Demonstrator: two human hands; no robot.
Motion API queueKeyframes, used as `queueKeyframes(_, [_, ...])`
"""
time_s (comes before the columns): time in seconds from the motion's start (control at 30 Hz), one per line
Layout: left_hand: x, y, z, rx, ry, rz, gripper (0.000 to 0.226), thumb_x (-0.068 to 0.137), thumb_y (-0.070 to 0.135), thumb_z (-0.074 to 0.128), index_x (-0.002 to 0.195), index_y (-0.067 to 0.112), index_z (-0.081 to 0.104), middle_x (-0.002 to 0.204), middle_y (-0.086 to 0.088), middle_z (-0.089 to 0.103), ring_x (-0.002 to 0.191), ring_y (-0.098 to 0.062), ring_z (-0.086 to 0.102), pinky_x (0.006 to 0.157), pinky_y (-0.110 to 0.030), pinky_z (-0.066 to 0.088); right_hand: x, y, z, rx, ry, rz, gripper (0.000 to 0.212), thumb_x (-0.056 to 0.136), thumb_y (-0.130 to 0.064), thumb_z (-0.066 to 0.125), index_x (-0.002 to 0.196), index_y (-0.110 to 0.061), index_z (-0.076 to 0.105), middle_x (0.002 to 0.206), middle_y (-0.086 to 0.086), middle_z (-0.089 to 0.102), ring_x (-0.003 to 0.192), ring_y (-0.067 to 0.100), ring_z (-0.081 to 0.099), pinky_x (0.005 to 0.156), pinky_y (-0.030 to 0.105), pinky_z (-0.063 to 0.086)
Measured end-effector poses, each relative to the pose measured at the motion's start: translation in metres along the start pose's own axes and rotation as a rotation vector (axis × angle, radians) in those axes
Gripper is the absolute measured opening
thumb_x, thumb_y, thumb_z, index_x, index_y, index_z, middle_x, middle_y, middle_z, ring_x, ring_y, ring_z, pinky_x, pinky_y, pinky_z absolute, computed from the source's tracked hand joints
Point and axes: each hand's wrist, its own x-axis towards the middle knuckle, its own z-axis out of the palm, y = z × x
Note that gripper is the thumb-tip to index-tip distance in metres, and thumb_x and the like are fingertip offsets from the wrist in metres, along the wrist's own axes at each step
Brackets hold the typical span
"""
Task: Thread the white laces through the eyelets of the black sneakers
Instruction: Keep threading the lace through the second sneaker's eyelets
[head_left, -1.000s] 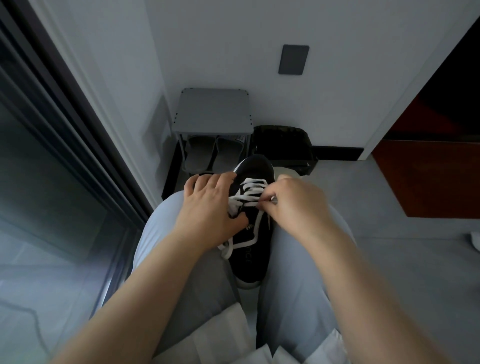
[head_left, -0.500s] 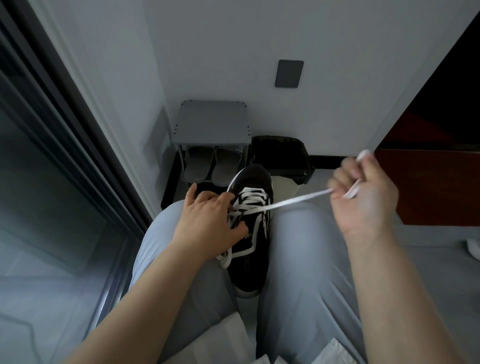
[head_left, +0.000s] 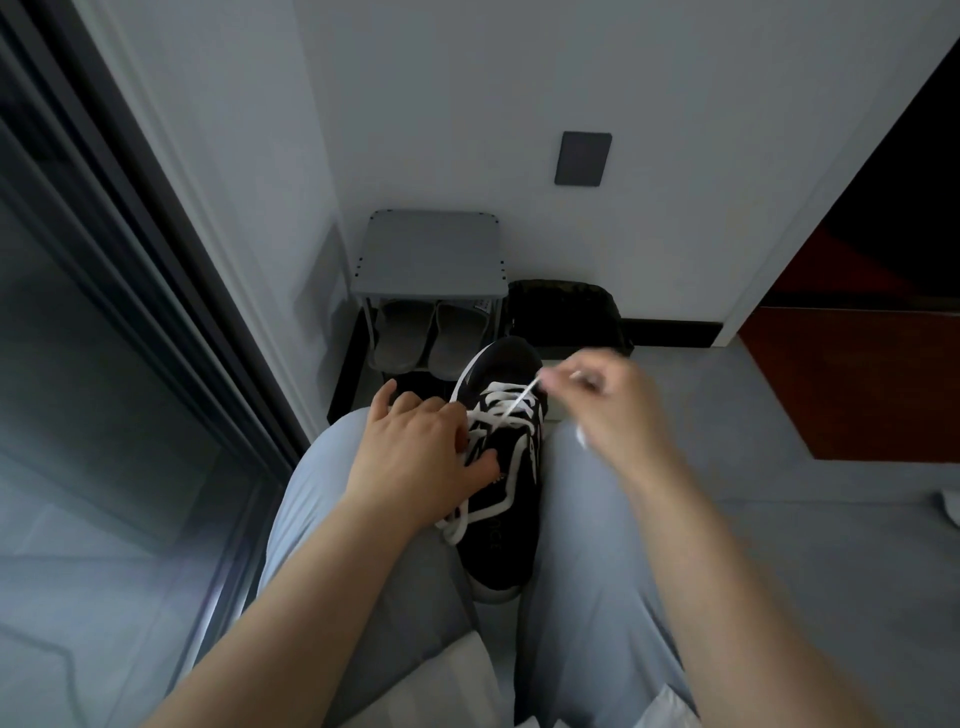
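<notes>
Gripping the black sneaker (head_left: 501, 525), wedged between light-trousered thighs (head_left: 587, 545) with its toe pointing away, by its left side in the left hand (head_left: 415, 457), thumb laid across the lacing. Pinching a taut strand of white lace (head_left: 511, 405) in the blurred right hand (head_left: 608, 410), raised just above the toe. Facing a grey shoe rack (head_left: 431, 254) with slippers (head_left: 431, 338).
</notes>
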Motion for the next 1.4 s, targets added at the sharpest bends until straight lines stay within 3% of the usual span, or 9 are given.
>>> queueKeyframes(0.23, [0.001,0.001,0.001,0.006,-0.031,-0.017,0.039,0.079,0.061,0.045,0.066,0.026,0.055,0.08,0.013,0.054,0.103,-0.01,0.045,0.116,-0.034,0.003,0.003,-0.004,-0.069,1.252,0.405,0.06,0.028,0.098,-0.017,0.039,0.074,-0.018,0.054,0.073,-0.002,0.066,0.067,0.014,0.064,0.069,0.032,0.058])
queueKeyframes(0.37, [0.0,0.004,0.0,-0.022,0.009,-0.003,0.034,0.077,0.06,0.048,0.076,0.025,0.048,0.08,0.013,0.054,0.102,-0.011,0.046,0.116,-0.034,0.004,-0.004,-0.002,-0.071,1.088,0.431,0.01,0.023,0.1,-0.013,0.037,0.077,-0.014,0.042,0.063,-0.003,0.054,0.049,0.009,0.041,0.05,0.019,0.038])
queueKeyframes(0.53, [-0.004,0.006,0.002,0.006,-0.059,0.102,0.07,0.064,0.079,0.028,0.109,0.025,0.035,0.101,0.012,0.058,0.116,-0.011,0.046,0.114,-0.035,-0.008,-0.005,0.006,-0.058,0.222,0.259,-0.04,0.024,0.1,-0.019,0.041,0.076,-0.014,0.041,0.061,-0.003,0.045,0.043,0.0,0.037,0.044,0.012,0.028])
queueKeyframes(0.67, [-0.022,0.003,0.01,0.172,-0.074,0.174,0.097,0.06,0.085,0.028,0.121,0.012,0.045,0.102,0.005,0.064,0.113,-0.016,0.054,0.111,-0.037,-0.006,-0.004,0.011,-0.069,0.565,0.673,0.011,0.029,0.101,-0.018,0.034,0.072,-0.019,0.035,0.059,-0.003,0.037,0.042,0.001,0.032,0.041,0.016,0.024])
queueKeyframes(0.8, [-0.029,0.003,0.005,0.157,-0.05,0.229,0.075,0.066,0.079,0.036,0.105,0.02,0.058,0.086,0.005,0.067,0.104,-0.015,0.059,0.108,-0.034,-0.002,-0.008,0.014,-0.062,0.544,0.769,-0.072,0.028,0.1,-0.019,0.031,0.072,-0.021,0.034,0.064,0.001,0.034,0.047,0.004,0.032,0.043,0.017,0.025])
queueKeyframes(0.93, [-0.022,0.007,0.004,0.05,0.0,0.127,0.077,0.066,0.082,0.011,0.104,0.028,0.051,0.089,0.01,0.062,0.108,-0.011,0.049,0.114,-0.033,0.0,-0.006,0.011,-0.054,0.139,0.415,-0.17,0.012,0.09,-0.027,0.056,0.086,-0.021,0.047,0.07,-0.005,0.05,0.055,-0.002,0.047,0.052,0.01,0.034])
queueKeyframes(1.1, [-0.001,0.013,0.003,-0.027,0.025,-0.047,0.038,0.083,0.061,0.043,0.093,0.026,0.052,0.077,0.01,0.056,0.102,-0.016,0.05,0.113,-0.032,0.012,-0.007,0.002,-0.011,-0.375,-0.197,-0.162,0.01,0.08,-0.032,0.069,0.089,-0.032,0.064,0.088,-0.012,0.065,0.084,0.008,0.06,0.074,0.026,0.047])
queueKeyframes(1.23, [-0.002,0.015,0.004,-0.074,0.075,-0.069,0.029,0.081,0.054,0.051,0.084,0.027,0.062,0.072,0.011,0.061,0.095,-0.012,0.053,0.114,-0.03,0.008,-0.006,-0.002,0.019,-0.734,-0.316,-0.161,0.014,0.088,-0.028,0.056,0.089,-0.02,0.067,0.088,-0.004,0.044,0.081,0.022,0.054,0.057,0.028,0.033])
queueKeyframes(1.4, [-0.008,0.013,0.007,-0.157,0.18,-0.06,0.028,0.076,0.035,0.065,0.056,0.027,0.047,0.044,0.014,0.035,0.064,-0.012,0.041,0.109,-0.035,0.023,-0.011,-0.003,0.022,-0.628,-0.367,-0.132,0.019,0.089,-0.027,0.057,0.086,-0.011,0.067,0.091,-0.004,0.038,0.081,0.024,0.054,0.065,0.033,0.041])
